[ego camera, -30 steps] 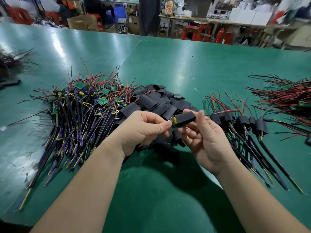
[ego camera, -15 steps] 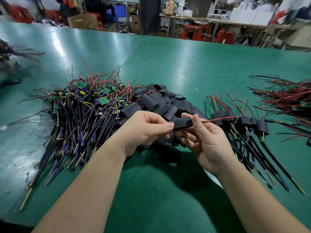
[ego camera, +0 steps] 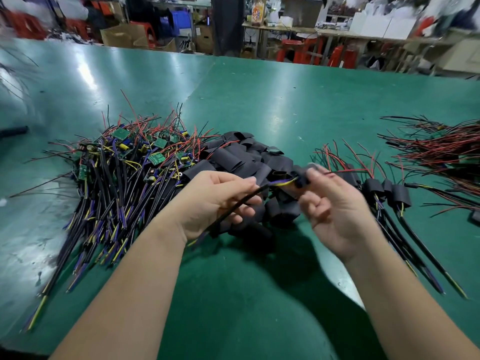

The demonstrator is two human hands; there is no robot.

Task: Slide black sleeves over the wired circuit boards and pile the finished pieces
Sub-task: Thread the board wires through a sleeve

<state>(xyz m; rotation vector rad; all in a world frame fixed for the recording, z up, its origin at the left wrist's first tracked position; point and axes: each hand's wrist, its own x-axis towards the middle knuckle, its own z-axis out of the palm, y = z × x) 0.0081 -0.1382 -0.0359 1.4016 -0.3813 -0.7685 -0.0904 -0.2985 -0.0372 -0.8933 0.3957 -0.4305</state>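
My left hand (ego camera: 220,201) pinches the black cable (ego camera: 241,202) of one board, with its purple and yellow wires showing near the fingertips. My right hand (ego camera: 335,203) grips the black sleeve (ego camera: 302,176) over that board, red wires trailing right from it. A heap of bare green wired boards (ego camera: 124,162) lies to the left. Loose black sleeves (ego camera: 241,157) are piled behind my hands. Sleeved pieces (ego camera: 387,193) lie in a row to the right.
A second bundle of red and black wires (ego camera: 439,149) lies at the far right of the green table (ego camera: 285,105). A black object (ego camera: 13,132) sits at the left edge. Chairs, boxes and benches stand beyond the table.
My hands have moved apart: the right hand has drawn the sleeved board to the right, and the cable with its purple and yellow wires now shows between the hands.
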